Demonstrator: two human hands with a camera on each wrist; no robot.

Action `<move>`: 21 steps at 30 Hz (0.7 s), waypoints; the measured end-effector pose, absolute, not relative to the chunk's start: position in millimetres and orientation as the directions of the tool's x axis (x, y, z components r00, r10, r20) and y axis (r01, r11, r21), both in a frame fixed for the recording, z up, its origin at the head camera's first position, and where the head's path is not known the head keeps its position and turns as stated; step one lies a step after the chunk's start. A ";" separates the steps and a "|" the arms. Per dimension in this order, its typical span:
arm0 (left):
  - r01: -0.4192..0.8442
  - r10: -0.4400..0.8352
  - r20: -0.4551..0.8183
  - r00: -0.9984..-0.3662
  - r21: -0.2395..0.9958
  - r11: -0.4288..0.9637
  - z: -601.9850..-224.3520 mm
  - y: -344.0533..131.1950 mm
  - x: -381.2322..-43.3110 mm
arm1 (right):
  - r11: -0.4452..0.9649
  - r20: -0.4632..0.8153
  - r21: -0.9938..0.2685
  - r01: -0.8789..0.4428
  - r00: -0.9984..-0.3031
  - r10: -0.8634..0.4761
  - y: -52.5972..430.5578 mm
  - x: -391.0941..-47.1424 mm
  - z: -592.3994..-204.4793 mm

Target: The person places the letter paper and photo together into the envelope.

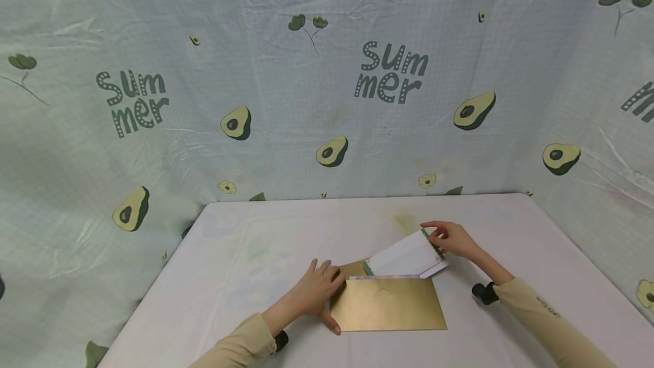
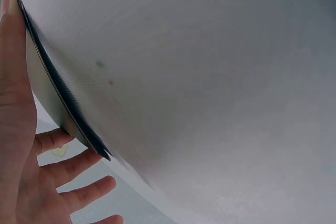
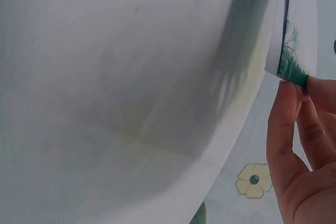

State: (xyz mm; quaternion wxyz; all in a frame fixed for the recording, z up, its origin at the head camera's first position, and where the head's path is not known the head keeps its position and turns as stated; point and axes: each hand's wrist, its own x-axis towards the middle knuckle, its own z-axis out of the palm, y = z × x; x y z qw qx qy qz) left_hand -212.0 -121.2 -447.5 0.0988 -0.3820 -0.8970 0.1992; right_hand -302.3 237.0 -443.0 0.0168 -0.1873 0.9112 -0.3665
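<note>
A gold envelope [image 1: 388, 305] lies on the white table, its pocket toward the near side. My left hand [image 1: 317, 288] spans the envelope's left edge, fingers spread and fairly straight, thumb at the near corner. In the left wrist view, the index and middle fingertips touch the envelope's far end. A white card [image 1: 395, 257] with green decorated ends slants up to the right across the envelope's opening. Between thumb and fingers, my right hand [image 1: 452, 238] pinches the card's upper right end. Another white paper edge [image 1: 434, 268] shows beneath the card. The card's lower edge is hidden behind the envelope's front.
The white-covered table [image 1: 245, 231] has a yellowish stain [image 1: 405, 221] behind the card. A cloth with avocado prints [image 1: 332, 151] hangs behind and at both sides of the table. A black wrist device [image 1: 484, 293] shows by the right sleeve.
</note>
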 end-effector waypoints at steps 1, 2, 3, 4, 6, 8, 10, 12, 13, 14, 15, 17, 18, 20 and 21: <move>0.645 0.725 0.026 -0.688 -0.436 0.628 -447.9 -121.3 -211.9 | 0.654 0.112 -0.676 -0.338 -0.925 -0.363 234.8 -301.5 -443.0; 0.644 0.725 0.026 -0.688 -0.438 0.627 -448.1 -121.4 -211.9 | 0.650 0.118 -0.675 -0.348 -0.921 -0.371 233.0 -300.9 -443.1; 0.643 0.726 0.027 -0.688 -0.441 0.626 -448.3 -121.4 -211.8 | 0.643 0.122 -0.678 -0.356 -0.917 -0.380 231.4 -300.2 -443.1; 0.643 0.726 0.027 -0.687 -0.441 0.625 -448.4 -121.5 -211.7 | 0.637 0.125 -0.677 -0.368 -0.911 -0.394 229.9 -299.7 -443.3; 0.644 0.727 0.027 -0.687 -0.442 0.625 -448.6 -121.5 -211.5 | 0.631 0.119 -0.679 -0.375 -0.905 -0.409 226.5 -298.3 -443.8; 0.646 0.726 0.026 -0.687 -0.437 0.626 -448.2 -121.5 -211.3 | 0.628 0.098 -0.685 -0.371 -0.900 -0.425 223.3 -297.4 -444.4; 0.648 0.727 0.025 -0.687 -0.433 0.627 -448.0 -121.4 -210.8 | 0.621 0.074 -0.693 -0.366 -0.893 -0.443 219.5 -296.1 -445.3; 0.649 0.726 0.025 -0.687 -0.429 0.628 -447.9 -121.3 -210.2 | 0.610 0.054 -0.707 -0.358 -0.888 -0.457 216.0 -295.1 -446.4; 0.649 0.726 0.025 -0.687 -0.428 0.629 -447.9 -121.2 -209.9 | 0.606 0.047 -0.713 -0.353 -0.886 -0.461 214.5 -295.0 -447.1; 0.649 0.726 0.025 -0.687 -0.427 0.629 -447.9 -121.2 -209.7 | 0.602 0.043 -0.718 -0.349 -0.886 -0.463 213.1 -294.8 -447.9; 0.649 0.727 0.026 -0.687 -0.429 0.629 -448.1 -121.3 -209.7 | 0.600 0.041 -0.721 -0.347 -0.886 -0.462 211.8 -294.8 -448.5; 0.647 0.726 0.028 -0.687 -0.430 0.629 -448.3 -121.4 -209.8 | 0.591 0.039 -0.733 -0.338 -0.887 -0.460 210.0 -295.3 -450.1; 0.646 0.725 0.029 -0.688 -0.430 0.630 -448.3 -121.6 -209.9 | 0.586 0.038 -0.737 -0.336 -0.887 -0.461 209.4 -295.7 -450.9; 0.645 0.726 0.032 -0.687 -0.432 0.630 -448.3 -121.9 -210.5 | 0.573 0.037 -0.749 -0.333 -0.885 -0.465 208.0 -296.2 -452.4; 0.645 0.726 0.034 -0.687 -0.433 0.630 -448.5 -122.0 -210.7 | 0.566 0.038 -0.754 -0.334 -0.882 -0.469 207.2 -296.4 -452.9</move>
